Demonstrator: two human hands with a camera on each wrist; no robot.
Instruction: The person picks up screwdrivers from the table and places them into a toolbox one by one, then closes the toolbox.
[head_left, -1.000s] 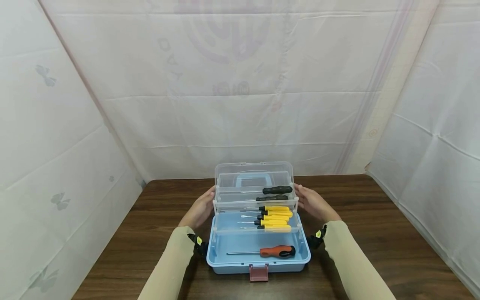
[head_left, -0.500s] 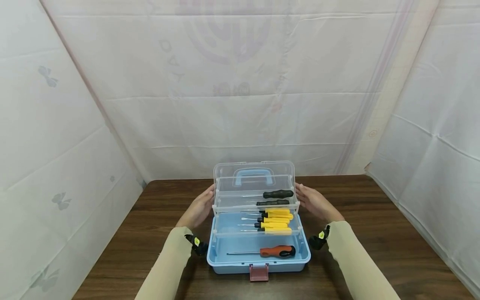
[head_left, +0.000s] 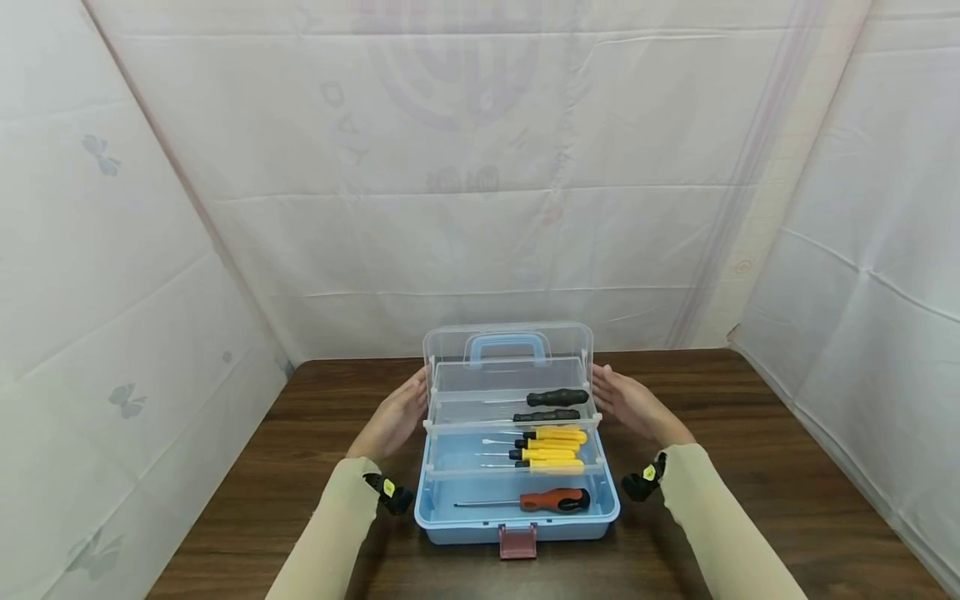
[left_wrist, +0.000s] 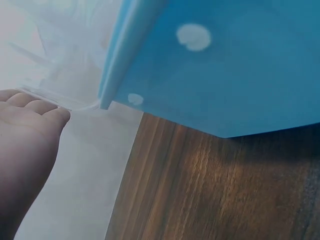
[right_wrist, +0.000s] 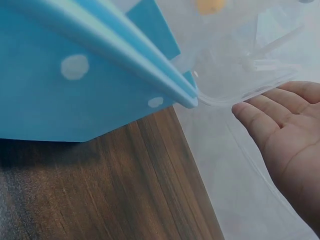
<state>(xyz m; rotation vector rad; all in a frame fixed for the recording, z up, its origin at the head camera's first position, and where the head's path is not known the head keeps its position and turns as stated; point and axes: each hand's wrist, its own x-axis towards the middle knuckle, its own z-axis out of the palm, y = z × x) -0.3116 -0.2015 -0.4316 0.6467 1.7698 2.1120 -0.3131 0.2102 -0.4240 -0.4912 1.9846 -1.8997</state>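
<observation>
A light blue toolbox [head_left: 450, 533] stands on the table, its clear lid [head_left: 453, 343] raised at the back. At the lid's left edge is my left hand [head_left: 392, 423], fingers extended; the left wrist view shows its fingertips against the clear plastic. My right hand [head_left: 633, 407] touches the opposite edge with straight fingers [right_wrist: 255, 117]. Clear tiered trays hold two black-handled screwdrivers [head_left: 557, 398] and several yellow-handled screwdrivers [head_left: 557, 455]. Below them, an orange-and-black screwdriver [head_left: 555, 500] lies in the box bottom. The lid carries a blue handle [head_left: 508, 339].
A reddish latch [head_left: 517, 543] hangs down at the box front. Dark brown wood forms the table [head_left: 750, 467]. White sheeting [head_left: 480, 250] encloses the back and both sides. The box stands near the table's far edge.
The lid has swung more upright, its handle showing more clearly. The trays with the black and yellow screwdrivers have shifted down and toward me. Both hands have moved slightly apart along with the lid.
</observation>
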